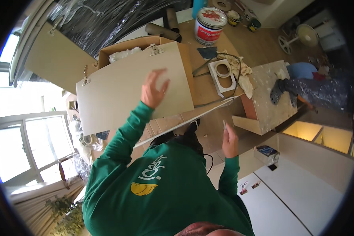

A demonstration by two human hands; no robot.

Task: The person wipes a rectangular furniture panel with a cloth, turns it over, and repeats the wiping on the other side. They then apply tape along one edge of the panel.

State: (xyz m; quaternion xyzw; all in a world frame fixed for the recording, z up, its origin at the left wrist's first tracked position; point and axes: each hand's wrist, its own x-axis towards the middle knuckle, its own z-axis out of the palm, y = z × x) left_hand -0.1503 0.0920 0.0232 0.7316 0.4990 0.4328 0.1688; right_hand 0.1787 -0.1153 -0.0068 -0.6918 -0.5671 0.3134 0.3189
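Holding left hand (152, 93) spread over pale board (116, 94), with metal hinges (156, 50), pinching small grey thing (224, 124) in right hand (230, 143)

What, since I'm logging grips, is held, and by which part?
The right hand seems to grip a small pale thing, too small to identify, by its near end. The open left hand holds nothing.

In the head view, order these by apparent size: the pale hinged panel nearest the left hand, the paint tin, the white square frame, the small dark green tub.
1. Pale hinged panel
2. Paint tin and white square frame: too alike to rank
3. Small dark green tub
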